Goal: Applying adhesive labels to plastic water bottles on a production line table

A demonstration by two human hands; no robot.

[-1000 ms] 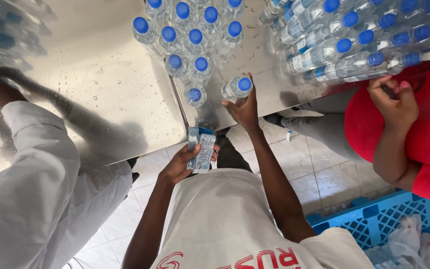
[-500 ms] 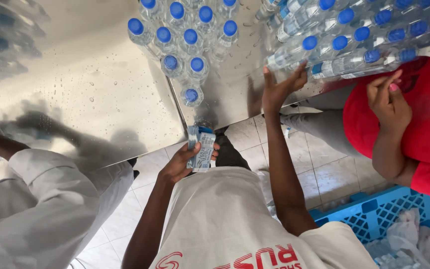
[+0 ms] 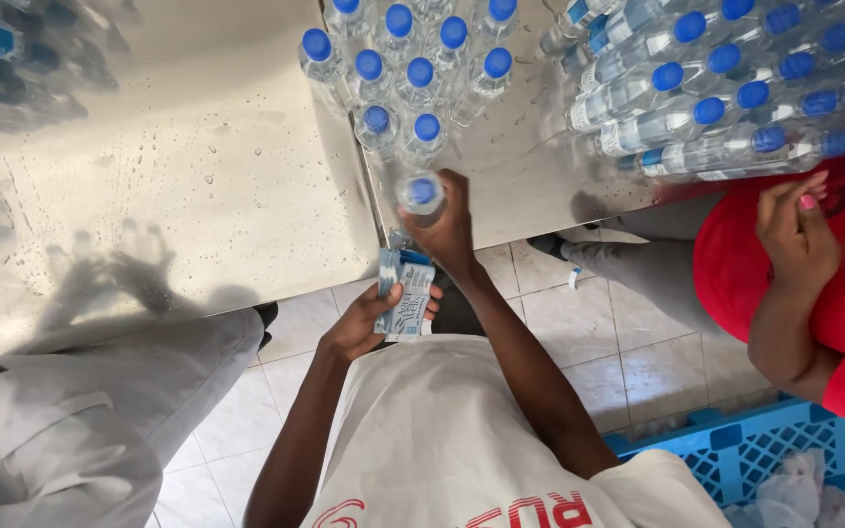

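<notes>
Steel table (image 3: 198, 196) wet; upright blue-capped bottles (image 3: 413, 68) clustered. Right hand (image 3: 454, 227), at the far lying bottles half a second ago, now grips one bottle (image 3: 421, 193) at table edge. Left hand (image 3: 364, 321) fingers closed around label stack (image 3: 405, 293) beneath it

Seen from above, the wearer of the head camera is dressed in a pale, off-white short-sleeved T-shirt (image 3: 462, 430), its cloth smooth across the chest and lightly creased toward the shoulders. Red printed lettering with a curling red emblem runs along the shirt's lower front, cut off by the bottom edge of the frame. Both arms are bare from the sleeve hems down to the wrists, with no watch, band or glove on the left hand (image 3: 359, 323) or the right hand (image 3: 452, 230). Dark trousers (image 3: 457, 308) show just beyond the shirt.
</notes>
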